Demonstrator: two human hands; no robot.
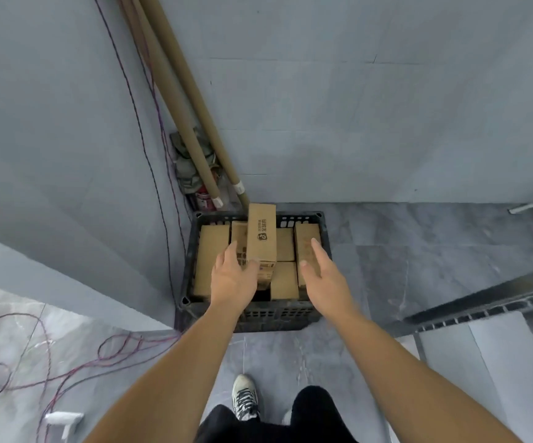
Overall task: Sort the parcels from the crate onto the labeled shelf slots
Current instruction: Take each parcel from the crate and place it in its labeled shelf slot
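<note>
A black slatted plastic crate (290, 314) stands on the grey floor in a wall corner, filled with several brown cardboard parcels (212, 251). One long parcel (261, 233) with black print stands tilted up above the others. My left hand (231, 276) holds its near lower end, thumb against the box. My right hand (321, 273) hovers over the crate's right side with fingers straight, a little right of that parcel and touching nothing. No shelf slots are in view.
Long cardboard tubes (191, 107) lean in the corner behind the crate, above a red can (203, 199) and crumpled cloth. Loose cables (67, 362) trail over the floor at left. A dark metal frame (482, 302) runs at right. My shoe (244, 396) is just below the crate.
</note>
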